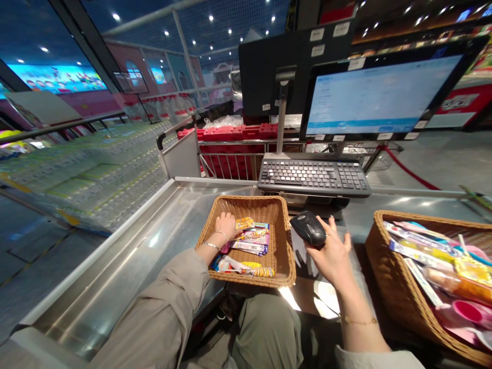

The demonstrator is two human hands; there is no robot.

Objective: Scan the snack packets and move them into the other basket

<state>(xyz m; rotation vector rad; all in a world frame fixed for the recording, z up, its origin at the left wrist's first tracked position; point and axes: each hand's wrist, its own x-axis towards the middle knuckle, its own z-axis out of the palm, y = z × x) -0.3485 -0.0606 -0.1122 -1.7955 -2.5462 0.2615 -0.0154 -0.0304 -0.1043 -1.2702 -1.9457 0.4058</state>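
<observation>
My left hand (226, 224) reaches into a wicker basket (282, 256) on the metal counter, its fingers curled around one end of a yellow candy packet (244, 224). Below that packet lie another candy packet (251, 234) and a white and purple box (248, 248). More colourful sweets (249, 269) rest along the basket's near side. A black barcode scanner (308, 228) sits in my right hand (331, 251), just right of the basket. Some fingers of this hand stretch away from the scanner, and its handle is mostly hidden.
A second wicker basket (400, 287), full of packaged goods, stands at the right. Behind the counter (161, 230) are a keyboard (313, 176) and a lit monitor (384, 97). Stacked bottles (103, 174) and a trolley (180, 151) stand to the left and beyond.
</observation>
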